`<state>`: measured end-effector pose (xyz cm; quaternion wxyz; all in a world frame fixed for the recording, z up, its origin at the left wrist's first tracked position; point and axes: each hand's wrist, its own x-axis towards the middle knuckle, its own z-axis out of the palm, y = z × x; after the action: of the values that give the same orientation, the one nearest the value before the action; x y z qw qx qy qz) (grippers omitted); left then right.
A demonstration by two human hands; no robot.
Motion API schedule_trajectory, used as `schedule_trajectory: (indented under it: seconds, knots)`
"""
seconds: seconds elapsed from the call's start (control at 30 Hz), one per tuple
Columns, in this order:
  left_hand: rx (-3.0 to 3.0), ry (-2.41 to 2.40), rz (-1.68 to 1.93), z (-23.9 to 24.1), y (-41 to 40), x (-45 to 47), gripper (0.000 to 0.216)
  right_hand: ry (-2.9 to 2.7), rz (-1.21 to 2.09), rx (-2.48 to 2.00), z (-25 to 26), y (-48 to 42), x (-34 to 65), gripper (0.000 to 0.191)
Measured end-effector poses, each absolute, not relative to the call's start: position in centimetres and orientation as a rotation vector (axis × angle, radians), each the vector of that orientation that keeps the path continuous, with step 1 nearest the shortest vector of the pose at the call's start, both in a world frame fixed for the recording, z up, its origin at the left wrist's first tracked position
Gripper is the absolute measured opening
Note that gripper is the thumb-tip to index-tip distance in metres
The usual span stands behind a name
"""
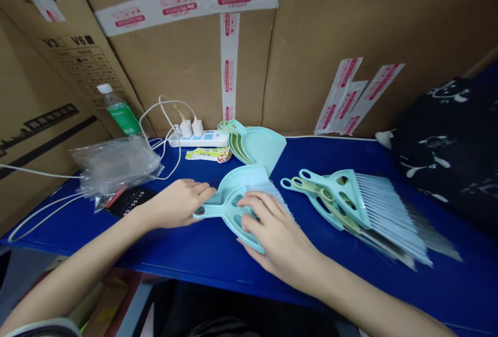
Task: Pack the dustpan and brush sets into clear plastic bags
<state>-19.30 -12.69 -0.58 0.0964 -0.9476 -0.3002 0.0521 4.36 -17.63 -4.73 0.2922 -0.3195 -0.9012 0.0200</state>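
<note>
A light-blue dustpan [238,175] is at the front middle of the blue table, with a light-blue hand brush [220,211] laid over it. My left hand [179,203] is closed at the handle end, its fingers curled round the dustpan's handle, which they mostly hide. Across the brush's wide head rests my right hand [274,230], fingers bent round its openings and thumb at the near edge. Pale bristles show beyond the right fingers. To the right lies a pile of blue and green brushes [334,197], and behind is a stack of dustpans [260,142].
A white power strip [212,139] with plugs and looping cables stands at the back. Small printed packets [209,154] lie before it. On the left are clear plastic bags [116,163], a phone [132,199] and a bottle [122,113]. Dark patterned fabric [447,150] bulges at right; cardboard [175,62] walls the back.
</note>
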Motion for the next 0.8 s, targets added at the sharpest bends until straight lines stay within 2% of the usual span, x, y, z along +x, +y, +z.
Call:
schedule_trajectory:
  seconds: [0.17, 0.27, 0.33, 0.5, 0.6, 0.8]
  knots:
    - [-2.816, -1.019, -0.050, 1.8, -11.5, -20.0, 0.036, -2.307, -0.254, -0.787, -4.0, -18.0, 4.6, 0.009]
    - [-2.752, -1.023, -0.168, 3.3, -10.1, -19.6, 0.042, -2.266, -0.331, -0.688, -3.7, -18.1, 4.6, 0.029]
    - [-2.715, -0.998, -0.187, 4.1, -8.5, -18.8, 0.044, -2.273, -0.361, -0.643, -3.6, -18.1, 4.7, 0.034]
    - [-2.732, -0.912, -0.222, 4.3, -2.3, -15.2, 0.042, -2.305, -0.374, -0.671, -3.9, -17.6, 4.8, 0.030]
    - [-2.778, -0.845, -0.183, 3.7, 1.3, -12.7, 0.040, -2.302, -0.384, -0.714, -4.0, -17.2, 4.8, 0.031]
    - [-2.742, -0.916, 0.129, 2.9, 5.0, -9.9, 0.035, -2.374, -0.344, -0.793, -4.1, -16.8, 5.0, 0.031]
